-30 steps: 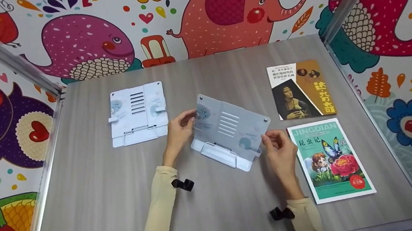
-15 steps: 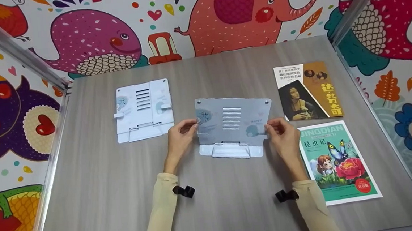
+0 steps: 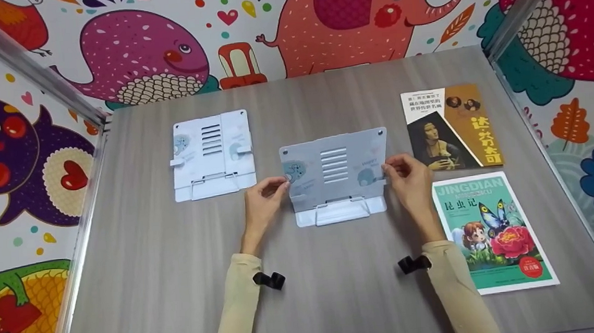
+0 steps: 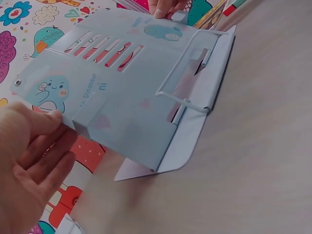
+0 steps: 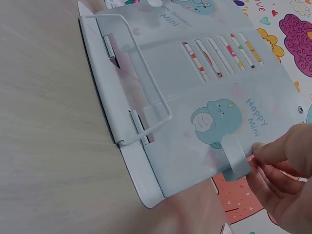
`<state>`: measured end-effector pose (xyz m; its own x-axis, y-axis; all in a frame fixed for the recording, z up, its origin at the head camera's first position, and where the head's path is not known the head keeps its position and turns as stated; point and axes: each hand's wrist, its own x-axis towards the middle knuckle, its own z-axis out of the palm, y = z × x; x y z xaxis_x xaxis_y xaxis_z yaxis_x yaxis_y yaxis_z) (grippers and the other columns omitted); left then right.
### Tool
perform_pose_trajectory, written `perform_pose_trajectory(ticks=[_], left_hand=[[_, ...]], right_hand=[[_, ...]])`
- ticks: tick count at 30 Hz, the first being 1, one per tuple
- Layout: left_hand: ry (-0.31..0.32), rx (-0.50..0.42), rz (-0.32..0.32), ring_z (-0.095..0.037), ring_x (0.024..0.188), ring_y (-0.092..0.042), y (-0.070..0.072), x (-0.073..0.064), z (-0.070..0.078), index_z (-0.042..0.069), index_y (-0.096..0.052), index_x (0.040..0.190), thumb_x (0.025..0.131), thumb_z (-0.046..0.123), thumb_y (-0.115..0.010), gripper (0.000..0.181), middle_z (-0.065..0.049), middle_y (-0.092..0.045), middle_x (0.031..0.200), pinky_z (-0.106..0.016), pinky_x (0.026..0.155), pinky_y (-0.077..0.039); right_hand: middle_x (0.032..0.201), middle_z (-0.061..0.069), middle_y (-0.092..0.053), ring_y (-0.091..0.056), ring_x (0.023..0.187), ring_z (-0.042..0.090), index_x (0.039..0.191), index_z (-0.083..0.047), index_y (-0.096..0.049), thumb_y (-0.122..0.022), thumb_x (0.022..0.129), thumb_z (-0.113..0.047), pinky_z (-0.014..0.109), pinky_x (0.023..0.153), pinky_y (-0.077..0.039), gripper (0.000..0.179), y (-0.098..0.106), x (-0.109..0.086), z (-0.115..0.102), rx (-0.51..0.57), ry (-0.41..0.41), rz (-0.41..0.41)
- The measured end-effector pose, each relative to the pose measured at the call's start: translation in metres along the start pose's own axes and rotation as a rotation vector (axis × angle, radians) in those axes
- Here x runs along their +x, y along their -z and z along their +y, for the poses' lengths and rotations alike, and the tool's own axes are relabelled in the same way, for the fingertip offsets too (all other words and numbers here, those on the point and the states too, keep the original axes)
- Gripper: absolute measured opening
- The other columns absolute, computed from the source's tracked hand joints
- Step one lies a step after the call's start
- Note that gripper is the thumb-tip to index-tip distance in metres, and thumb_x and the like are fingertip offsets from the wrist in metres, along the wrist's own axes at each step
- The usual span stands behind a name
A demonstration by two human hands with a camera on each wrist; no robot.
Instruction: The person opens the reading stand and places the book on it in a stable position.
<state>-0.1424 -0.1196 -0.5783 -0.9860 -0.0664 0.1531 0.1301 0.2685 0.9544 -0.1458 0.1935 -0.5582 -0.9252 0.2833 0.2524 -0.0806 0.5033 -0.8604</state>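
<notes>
A pale blue metal book stand [image 3: 335, 169] with slots and dinosaur prints stands tilted up in the middle of the table, its white base lip toward me. My left hand [image 3: 265, 202] pinches its left edge; in the left wrist view the thumb lies on the front beside a page clip [image 4: 90, 116]. On the opposite edge my right hand [image 3: 408, 185] pinches the panel between thumb and fingers, right by the other clip [image 5: 235, 158]. A wire bar [image 4: 183, 68] sits along the lower part of the stand.
A second, matching book stand [image 3: 212, 156] lies flat at the left. On the right are a brown-and-white book [image 3: 453, 127] with a portrait and a green children's book [image 3: 492, 270], close to the right forearm. Cartoon-printed walls [image 3: 245, 29] border the table.
The held stand has turned from a slant to nearly square with me, and its panel now slopes slightly the other way. Both hands have kept their hold. The head view has shifted a little.
</notes>
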Motion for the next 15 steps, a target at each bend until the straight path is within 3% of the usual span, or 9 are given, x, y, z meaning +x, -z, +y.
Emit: perform_pose_trajectory(ticks=[3, 5, 7, 9, 11, 13, 15], left_hand=[[-0.004, -0.008, 0.011, -0.025, 0.091, -0.072, -0.001, -0.001, 0.001, 0.0, -0.075, 0.102, 0.091, 0.006, -0.075, 0.013, -0.016, -0.076, 0.101, -0.029, 0.085, -0.061], [-0.032, -0.016, 0.05, -0.026, 0.094, -0.072, -0.004, -0.003, 0.002, -0.001, -0.074, 0.104, 0.091, 0.004, -0.073, 0.014, -0.016, -0.075, 0.103, -0.032, 0.087, -0.061], [-0.108, -0.013, 0.123, -0.028, 0.095, -0.07, -0.008, -0.006, 0.003, -0.003, -0.071, 0.105, 0.091, -0.001, -0.071, 0.014, -0.018, -0.072, 0.103, -0.032, 0.089, -0.06], [-0.224, -0.013, 0.204, -0.029, 0.093, -0.067, -0.017, -0.012, 0.005, -0.005, -0.067, 0.102, 0.089, -0.008, -0.068, 0.013, -0.019, -0.069, 0.099, -0.029, 0.088, -0.058], [-0.355, -0.007, 0.238, -0.03, 0.089, -0.064, -0.031, -0.021, 0.007, -0.005, -0.064, 0.098, 0.086, -0.013, -0.066, 0.014, -0.019, -0.065, 0.094, -0.027, 0.083, -0.056], [-0.437, -0.009, 0.182, -0.028, 0.085, -0.063, -0.052, -0.035, 0.012, -0.004, -0.063, 0.096, 0.084, -0.014, -0.065, 0.016, -0.017, -0.063, 0.091, -0.026, 0.079, -0.056], [-0.448, -0.046, 0.021, -0.026, 0.087, -0.065, -0.079, -0.051, 0.02, -0.003, -0.063, 0.1, 0.086, -0.012, -0.064, 0.017, -0.016, -0.065, 0.094, -0.027, 0.08, -0.057]], right_hand=[[0.084, 0.017, -0.074, -0.059, 0.071, 0.007, 0.091, 0.003, -0.073, -0.077, 0.086, 0.0, 0.005, 0.064, -0.044, 0.006, 0.0, 0.002, 0.002, 0.011, 0.011, 0.002], [0.087, 0.018, -0.074, -0.059, 0.073, 0.003, 0.092, 0.003, -0.074, -0.076, 0.087, 0.001, 0.005, 0.067, -0.046, 0.007, 0.003, 0.002, 0.006, 0.033, 0.018, 0.003], [0.09, 0.019, -0.074, -0.059, 0.076, -0.003, 0.094, 0.004, -0.074, -0.075, 0.088, 0.001, 0.005, 0.07, -0.047, 0.007, 0.011, 0.002, 0.014, 0.049, 0.025, 0.012], [0.094, 0.022, -0.074, -0.058, 0.078, -0.008, 0.097, 0.005, -0.074, -0.073, 0.089, 0.001, 0.005, 0.074, -0.047, 0.009, 0.025, 0.002, 0.024, 0.045, 0.031, 0.025], [0.099, 0.023, -0.073, -0.059, 0.082, -0.006, 0.102, 0.006, -0.073, -0.072, 0.09, 0.0, 0.005, 0.076, -0.047, 0.013, 0.045, 0.0, 0.035, -0.004, 0.007, 0.026], [0.106, 0.025, -0.071, -0.063, 0.091, 0.004, 0.109, 0.007, -0.071, -0.07, 0.092, -0.004, 0.009, 0.081, -0.047, 0.02, 0.071, -0.003, 0.047, -0.098, -0.043, 0.008], [0.113, 0.029, -0.067, -0.064, 0.102, 0.023, 0.117, 0.009, -0.066, -0.07, 0.093, -0.009, 0.023, 0.09, -0.05, 0.03, 0.097, -0.006, 0.058, -0.194, -0.123, -0.035]])
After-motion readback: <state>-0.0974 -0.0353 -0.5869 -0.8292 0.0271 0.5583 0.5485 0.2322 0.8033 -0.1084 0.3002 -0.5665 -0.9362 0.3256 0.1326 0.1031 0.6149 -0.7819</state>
